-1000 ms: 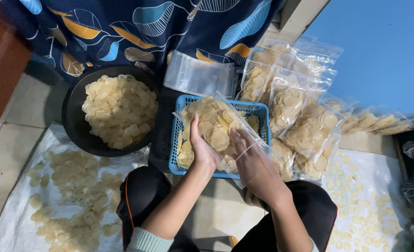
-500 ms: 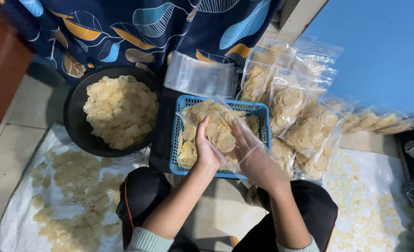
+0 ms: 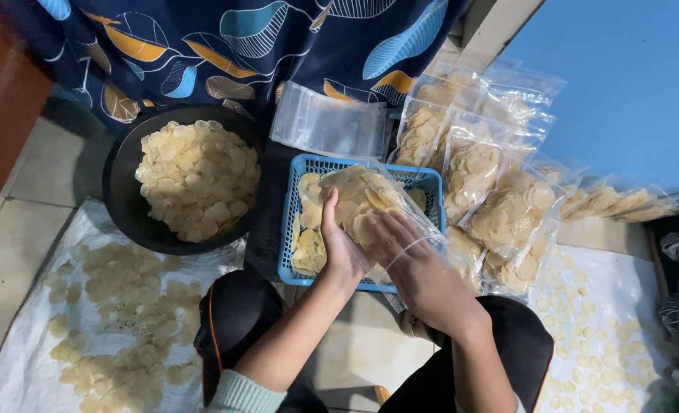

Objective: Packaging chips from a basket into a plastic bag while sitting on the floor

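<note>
A clear plastic bag of pale round crackers (image 3: 362, 203) lies over a blue plastic basket (image 3: 423, 180). My left hand (image 3: 338, 248) grips the bag's near left side, fingers pointing up. My right hand (image 3: 404, 260) is pushed into the bag's open mouth, its fingers among the crackers under the plastic film. More loose crackers (image 3: 307, 245) lie in the basket beneath the bag.
A black bowl (image 3: 121, 191) heaped with crackers stands to the left. Filled bags (image 3: 500, 199) pile up on the right, a stack of empty bags (image 3: 328, 126) behind the basket. Crackers are spread on white sheets (image 3: 11, 359) left and right. A blue wall (image 3: 630, 84) stands at right.
My right hand has slid further into the bag's mouth. My left hand stays on the bag's side, and the bag has settled a little flatter on the basket.
</note>
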